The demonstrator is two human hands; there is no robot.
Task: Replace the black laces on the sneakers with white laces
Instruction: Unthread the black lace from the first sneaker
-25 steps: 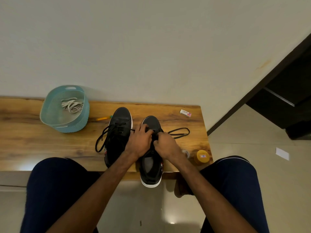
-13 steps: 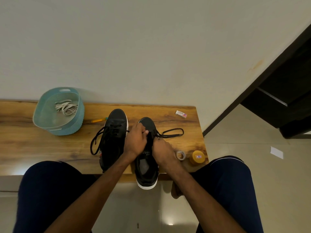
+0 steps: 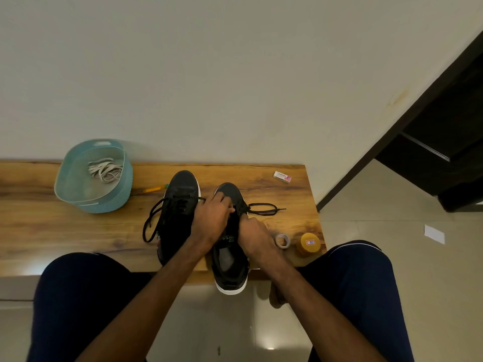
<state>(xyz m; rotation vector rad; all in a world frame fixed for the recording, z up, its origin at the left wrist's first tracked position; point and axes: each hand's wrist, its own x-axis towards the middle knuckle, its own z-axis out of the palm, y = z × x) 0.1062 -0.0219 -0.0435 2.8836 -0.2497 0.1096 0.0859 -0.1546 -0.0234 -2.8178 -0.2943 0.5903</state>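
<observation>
Pale wall fills the top half of my feed, with a dark door frame [image 3: 418, 105] off at 2 o'clock and a wooden worktop [image 3: 52, 231] running across the middle. I'm looking down over the wearer's two knees in dark trousers.

Two black sneakers stand side by side on the worktop, toes pointing to 12 o'clock. The first sneaker [image 3: 180, 194] sits just at 9 o'clock of the hands, laced up, and the first sneaker's lace [image 3: 151, 220] trails off its side in a long loop on the wood. The second sneaker [image 3: 230, 265] is touching or almost touching it, its white-soled heel hanging over the near edge.

Both hands work on that second sneaker. The left hand [image 3: 211, 218] reaches across with fingers curled, pinching the black lace [image 3: 264, 209] at the eyelets near the toe. The right hand [image 3: 254, 233] is curled on the same lace just at 5 o'clock of the left, knuckles up — its fingertips are hidden from me. From between the hands the lace runs out towards 3 o'clock and lies in a flat loop on the wood.

At 10 o'clock stands a teal basket [image 3: 78, 194] with the white laces [image 3: 104, 169] bundled inside. A yellow pencil [image 3: 154, 189] lies between basket and first sneaker. An eraser [image 3: 282, 176] rests at 1 o'clock, near the wall edge — a tape roll [image 3: 282, 240] and a yellow-lidded jar [image 3: 309, 242] sit at 3 o'clock of the right hand. A white slip of paper [image 3: 434, 233] lies on the floor.
</observation>
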